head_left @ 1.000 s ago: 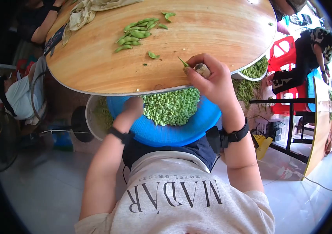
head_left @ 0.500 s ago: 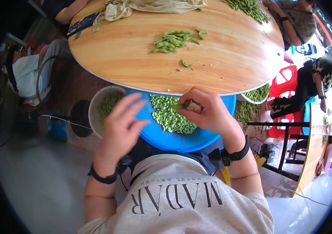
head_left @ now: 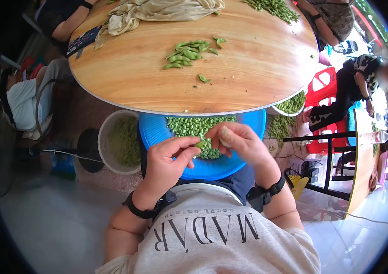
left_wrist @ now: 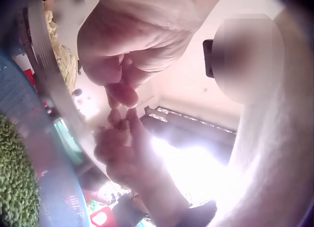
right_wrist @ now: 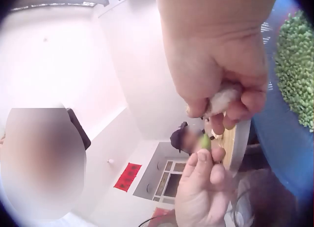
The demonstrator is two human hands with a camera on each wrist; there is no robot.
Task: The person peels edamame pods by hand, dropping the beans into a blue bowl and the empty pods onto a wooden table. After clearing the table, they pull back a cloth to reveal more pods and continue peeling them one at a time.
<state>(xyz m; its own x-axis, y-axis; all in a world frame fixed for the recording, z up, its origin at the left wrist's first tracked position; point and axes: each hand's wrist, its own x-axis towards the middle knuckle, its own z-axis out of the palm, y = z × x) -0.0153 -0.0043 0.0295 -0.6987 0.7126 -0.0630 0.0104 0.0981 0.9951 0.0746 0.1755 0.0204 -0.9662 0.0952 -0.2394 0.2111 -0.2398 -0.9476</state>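
Finger and thumb of my left hand (head_left: 164, 162) pinch a green bean pod (head_left: 201, 143) over the blue basin (head_left: 189, 172). Facing it, my right hand (head_left: 249, 146) has its fingers curled, the fingertips close to the pod. In the right wrist view these fingers are curled round a short whitish roll-shaped thing (right_wrist: 223, 99), and the pod's tip stands just off them. Many shelled green beans (head_left: 185, 125) lie in the basin below both hands. The left wrist view shows the fingertips of both hands meeting, the pod itself hardly visible there.
The round wooden table (head_left: 134, 82) edges over the basin. On it lie several pods (head_left: 187, 52), a cloth (head_left: 157, 11) and a further pod heap (head_left: 276, 10). A white bucket (head_left: 105, 141) stands left, a pod-filled container (head_left: 294, 105) right. Other people sit around.
The right hand has come from over the table edge down above the basin. The left hand, spread and apart half a second ago, has moved in and taken hold of the pod.
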